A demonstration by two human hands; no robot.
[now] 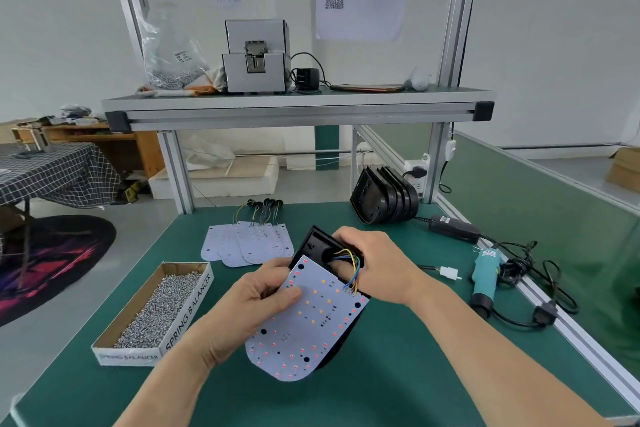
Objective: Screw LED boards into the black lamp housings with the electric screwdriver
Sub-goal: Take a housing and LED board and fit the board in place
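LED board [311, 326] in left hand [242, 308] pinch, housing [313, 246] in right hand [377, 263]; "SPRING BALANCER" box [188, 308].

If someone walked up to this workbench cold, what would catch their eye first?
First, the white LED board dotted with red and orange LEDs, centre front, pinched by the left hand over a black lamp housing that the right hand grips. Next, the open box of screws at left and the teal electric screwdriver lying at far right.

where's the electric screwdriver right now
The electric screwdriver lies on the green table at the right of the head view, between the white connector and its tangled black cable.
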